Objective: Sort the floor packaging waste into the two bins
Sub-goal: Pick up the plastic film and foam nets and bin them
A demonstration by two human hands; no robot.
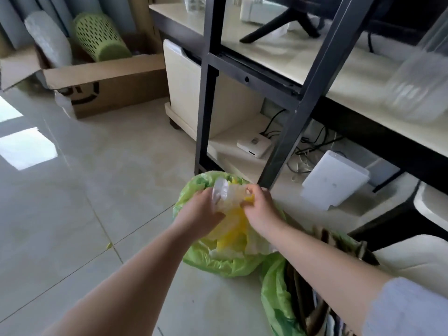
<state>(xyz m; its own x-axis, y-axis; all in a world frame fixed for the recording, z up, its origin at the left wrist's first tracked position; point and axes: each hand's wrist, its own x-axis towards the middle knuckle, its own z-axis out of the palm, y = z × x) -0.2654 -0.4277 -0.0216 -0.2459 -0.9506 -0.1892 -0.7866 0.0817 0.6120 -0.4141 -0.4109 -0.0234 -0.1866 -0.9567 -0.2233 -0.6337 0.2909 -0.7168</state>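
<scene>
Two bins lined with green bags stand on the floor by the black desk leg. Over the farther bin (194, 258), both my hands work on a bundle of yellow and white plastic packaging (234, 229) that fills its mouth. My left hand (202, 214) grips the white crumpled part of the bundle at its left. My right hand (260, 208) pinches the bundle's upper right edge. The nearer bin (274, 299) at lower right holds flattened brown cardboard pieces (305, 294).
A black metal desk frame (288, 132) rises just behind the bins. Under the desk lie white devices (254, 144) and cables. An open cardboard box (104, 81) with a green basket (101, 37) stands at the far left. A small yellow scrap (109, 244) lies on the tiled floor.
</scene>
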